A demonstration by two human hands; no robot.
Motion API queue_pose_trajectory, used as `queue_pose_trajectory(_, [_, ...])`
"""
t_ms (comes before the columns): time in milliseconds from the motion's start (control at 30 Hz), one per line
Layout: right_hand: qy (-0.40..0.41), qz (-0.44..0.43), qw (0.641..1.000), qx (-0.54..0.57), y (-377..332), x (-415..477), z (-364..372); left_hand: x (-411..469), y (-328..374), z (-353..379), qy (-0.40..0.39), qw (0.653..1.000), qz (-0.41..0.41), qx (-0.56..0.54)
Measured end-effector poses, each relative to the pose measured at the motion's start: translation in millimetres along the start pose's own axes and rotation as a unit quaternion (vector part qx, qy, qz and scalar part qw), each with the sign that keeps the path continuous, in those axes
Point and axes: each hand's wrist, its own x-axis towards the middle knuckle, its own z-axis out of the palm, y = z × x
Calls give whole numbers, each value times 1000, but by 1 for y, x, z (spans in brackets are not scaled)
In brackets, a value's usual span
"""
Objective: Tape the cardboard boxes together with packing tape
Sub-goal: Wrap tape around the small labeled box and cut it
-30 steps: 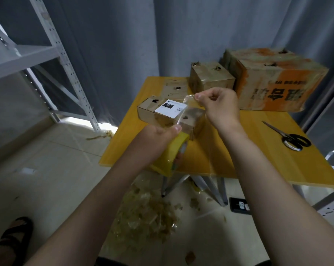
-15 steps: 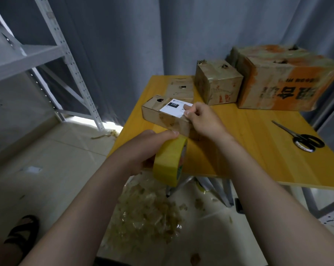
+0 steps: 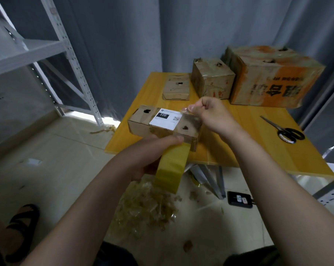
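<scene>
Since half a second ago the right hand point(image 3: 214, 118) has lifted off the label, pinching the tape point(image 3: 190, 120) end above the near box point(image 3: 143, 125) at the table point(image 3: 258, 150) edge. The left hand point(image 3: 148, 156) grips the roll point(image 3: 171, 169) just below. The tape looks thin and sticky and likely to wrinkle, so hold its end and keep it taut. Four light, stiff boxes, one roll, one scissors point(image 3: 285, 131).

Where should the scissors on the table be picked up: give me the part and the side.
Take the scissors by the black handle loops, probably from above on the near right side of the table. They lie flat, blades closed and pointing far left, so the loops face the person. The right hand is nearer, but it pinches the tape end.
</scene>
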Motion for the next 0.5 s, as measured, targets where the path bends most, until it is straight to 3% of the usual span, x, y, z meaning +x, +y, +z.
queue_pose_trajectory(233, [80,-21,997,7,-10,-1,-3,0,5,-4,40,996,43,62])
queue_pose_trajectory(500, [73,9,997,24,5,9,9,4,-4,-10,26,997,7,76])
